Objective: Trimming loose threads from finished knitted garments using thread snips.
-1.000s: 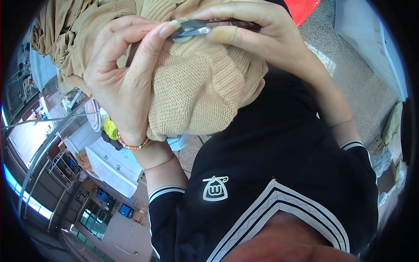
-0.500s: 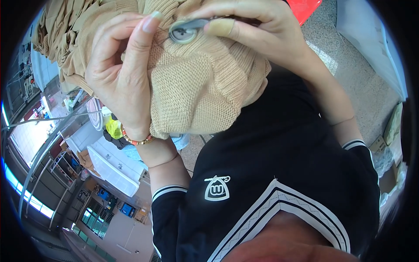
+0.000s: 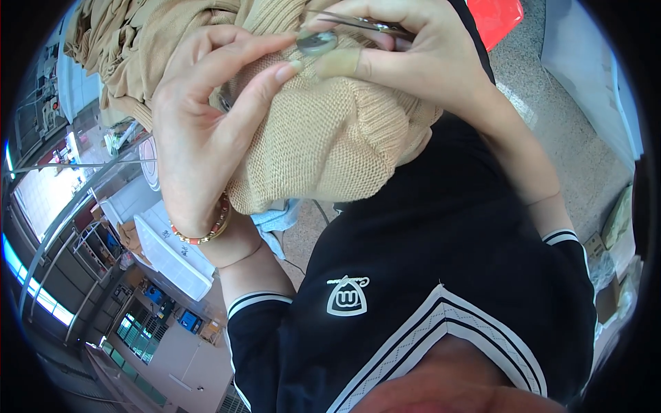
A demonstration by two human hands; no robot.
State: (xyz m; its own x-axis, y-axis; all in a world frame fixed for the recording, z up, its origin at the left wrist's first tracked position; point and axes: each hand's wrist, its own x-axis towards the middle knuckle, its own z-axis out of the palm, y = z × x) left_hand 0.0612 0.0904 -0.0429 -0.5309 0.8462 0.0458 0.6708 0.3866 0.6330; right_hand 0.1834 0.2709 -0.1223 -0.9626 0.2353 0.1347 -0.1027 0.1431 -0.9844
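A beige knit garment [image 3: 303, 138] is bunched up in front of my chest, with ribbed bands along its right side. My left hand [image 3: 206, 113] grips it from the left with bent fingers. Its index fingertip meets the edge of a round dark grey button [image 3: 317, 43], and the thumb presses the knit just below. From the other side my right hand [image 3: 406, 51] closes on the button with index finger and thumb; the thumb has a yellowish covering. A slim pointed metal tool [image 3: 365, 24], like tweezers or snips, lies across its fingers. Any needle or thread is too fine to make out.
More beige knitwear [image 3: 127, 51] is heaped at the upper left. White plastic boxes [image 3: 172, 255] and a light blue cloth [image 3: 279, 220] lie beyond my left forearm. A red seat-like object [image 3: 497, 20] is at the upper right, near a pale translucent panel [image 3: 592, 62].
My left hand has moved from beside the button, where it pinched a thin needle-like line, to the button's edge. The button and garment have shifted slightly right, and the metal tool shows more.
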